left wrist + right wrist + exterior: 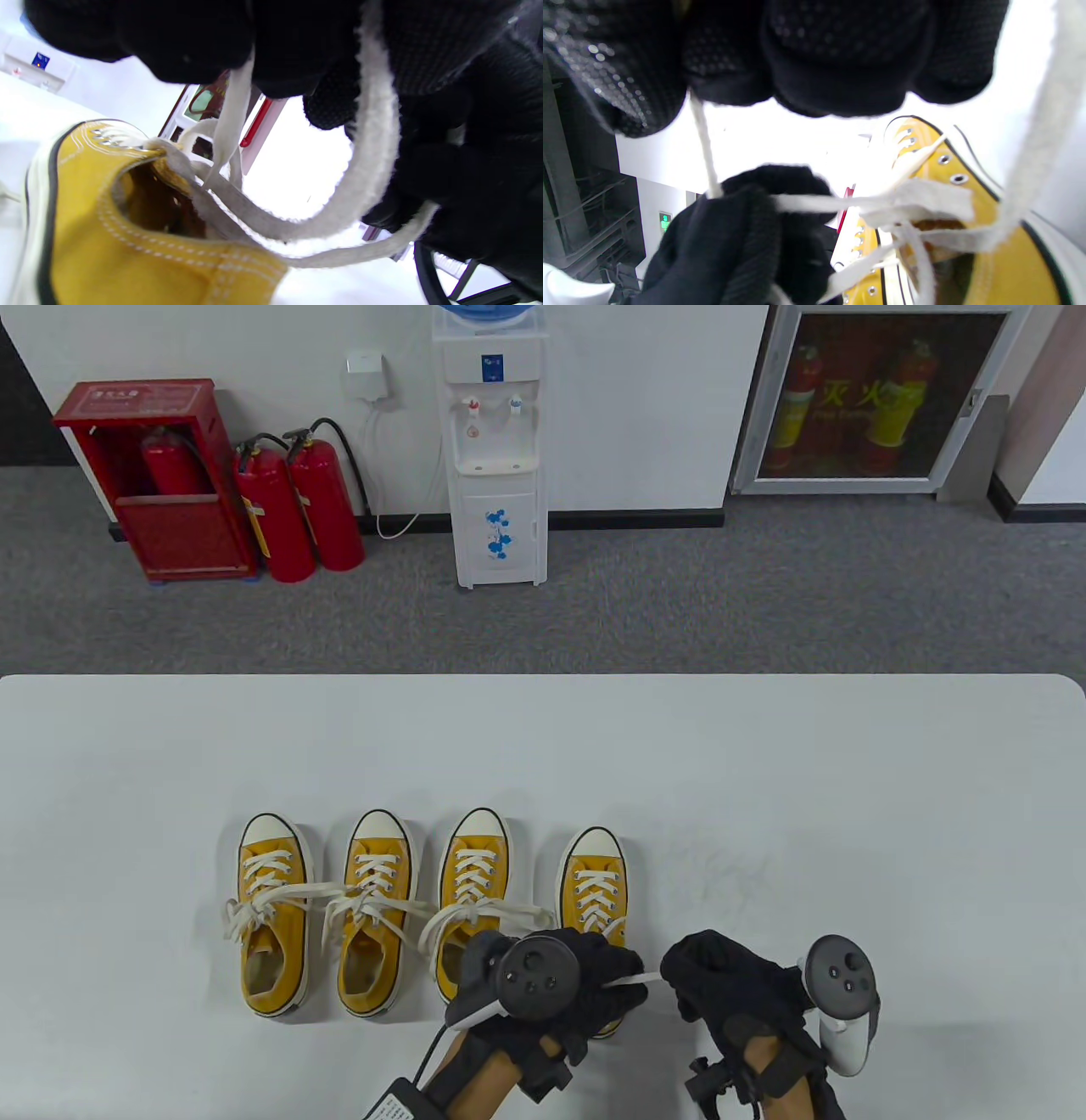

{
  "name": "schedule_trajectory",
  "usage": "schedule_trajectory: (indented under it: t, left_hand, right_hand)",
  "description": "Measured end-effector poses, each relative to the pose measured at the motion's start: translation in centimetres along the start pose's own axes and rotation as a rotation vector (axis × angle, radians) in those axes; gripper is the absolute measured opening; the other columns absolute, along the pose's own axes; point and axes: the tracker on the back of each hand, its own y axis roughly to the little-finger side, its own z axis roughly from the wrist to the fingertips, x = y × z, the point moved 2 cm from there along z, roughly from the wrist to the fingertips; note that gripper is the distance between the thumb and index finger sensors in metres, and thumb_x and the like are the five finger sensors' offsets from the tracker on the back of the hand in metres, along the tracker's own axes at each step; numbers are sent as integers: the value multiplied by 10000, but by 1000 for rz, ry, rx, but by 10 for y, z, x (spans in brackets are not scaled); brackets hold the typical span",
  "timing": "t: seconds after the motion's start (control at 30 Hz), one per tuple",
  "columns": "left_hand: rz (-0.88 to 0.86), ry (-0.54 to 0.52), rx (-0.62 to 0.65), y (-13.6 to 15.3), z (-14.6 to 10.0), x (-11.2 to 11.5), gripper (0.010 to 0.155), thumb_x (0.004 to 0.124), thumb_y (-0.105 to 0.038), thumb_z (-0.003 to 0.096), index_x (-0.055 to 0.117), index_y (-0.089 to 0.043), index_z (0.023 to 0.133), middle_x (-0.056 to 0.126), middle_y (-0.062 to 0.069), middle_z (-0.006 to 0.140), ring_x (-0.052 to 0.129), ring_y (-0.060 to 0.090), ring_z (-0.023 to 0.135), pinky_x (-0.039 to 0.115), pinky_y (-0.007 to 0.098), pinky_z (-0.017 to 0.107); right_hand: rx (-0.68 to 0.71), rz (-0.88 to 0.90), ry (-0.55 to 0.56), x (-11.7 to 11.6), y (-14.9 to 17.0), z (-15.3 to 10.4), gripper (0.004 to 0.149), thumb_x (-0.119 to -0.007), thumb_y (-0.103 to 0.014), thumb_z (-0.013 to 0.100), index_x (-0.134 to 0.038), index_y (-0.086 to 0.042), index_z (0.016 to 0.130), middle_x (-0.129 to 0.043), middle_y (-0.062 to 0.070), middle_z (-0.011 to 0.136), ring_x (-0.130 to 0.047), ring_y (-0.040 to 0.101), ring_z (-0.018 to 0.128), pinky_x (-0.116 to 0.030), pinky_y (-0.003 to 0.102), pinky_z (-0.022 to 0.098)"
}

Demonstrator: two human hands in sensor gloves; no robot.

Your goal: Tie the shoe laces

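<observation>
Right now four yellow canvas shoes stand in a row on the white table [764,780], toes pointing away from the person. The three shoes on the left [273,912] [373,909] [471,899] each carry a tied bow of white lace across the tongue. The fourth shoe [592,891], at the right end of the row, is the one being worked on; its heel end is covered by the left hand [585,976].

The left hand sits over the back of that shoe with its fingers curled, pinching white lace [373,169]; in the left wrist view a loop of lace runs up out of the shoe opening and passes under the gloved fingers [203,46]. The right hand [721,976] is just to the right of the shoe, above the table, its fingers also curled tight around a strand. A short stretch of lace [636,980] runs taut between the two hands. In the right wrist view the right fingers [840,63] grip a thin strand that leads down to the left glove, with more lace crossing over the eyelets of the shoe [1009,262].

Behind the table, a water dispenser [496,449] and red fire extinguishers [297,509] stand against the wall.
</observation>
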Motion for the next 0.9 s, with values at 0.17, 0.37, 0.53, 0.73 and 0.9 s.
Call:
schedule_trajectory:
  t: [0.17, 0.37, 0.53, 0.73, 0.9]
  left_hand:
    - [-149, 33, -24, 8, 1, 2, 408, 816, -575, 447, 983, -298, 696, 1009, -50, 437, 986, 207, 255, 872, 500, 345]
    - [-346, 32, -97, 23, 0, 1, 409, 799, -600, 455, 1008, -299, 636, 1020, -55, 390, 990, 203, 213, 881, 496, 310]
    - [-385, -24, -168, 36, -3, -2, 414, 788, -611, 460, 1031, -297, 576, 1026, -63, 323, 990, 196, 156, 891, 488, 264]
    - [-437, -88, -243, 48, -7, -4, 422, 777, -611, 468, 1049, -292, 518, 1031, -66, 269, 986, 189, 106, 897, 481, 221]
    - [-475, -98, -268, 53, -8, -4, 427, 773, -608, 472, 1054, -289, 505, 1032, -65, 259, 986, 188, 95, 898, 480, 212]
  right_hand:
    - [-20, -48, 57, 3, 5, 0, 453, -878, -567, 378, -908, -191, 630, -870, 59, 783, -962, 160, 415, -757, 537, 517]
    - [-60, -153, 125, 6, 8, -3, 523, -822, -469, 448, -831, -155, 866, -720, 94, 971, -878, 300, 745, -593, 638, 640]
    - [-2, -220, 202, 6, -4, -8, 476, -814, -391, 470, -828, -163, 888, -705, 94, 990, -826, 342, 822, -544, 658, 665]
    - [138, -210, 256, 1, -28, -18, 427, -847, -402, 456, -877, -177, 818, -793, 86, 890, -886, 284, 650, -601, 607, 635]
    - [185, -270, 174, -12, -35, -18, 426, -869, -425, 442, -900, -181, 790, -837, 86, 840, -914, 254, 569, -621, 602, 622]
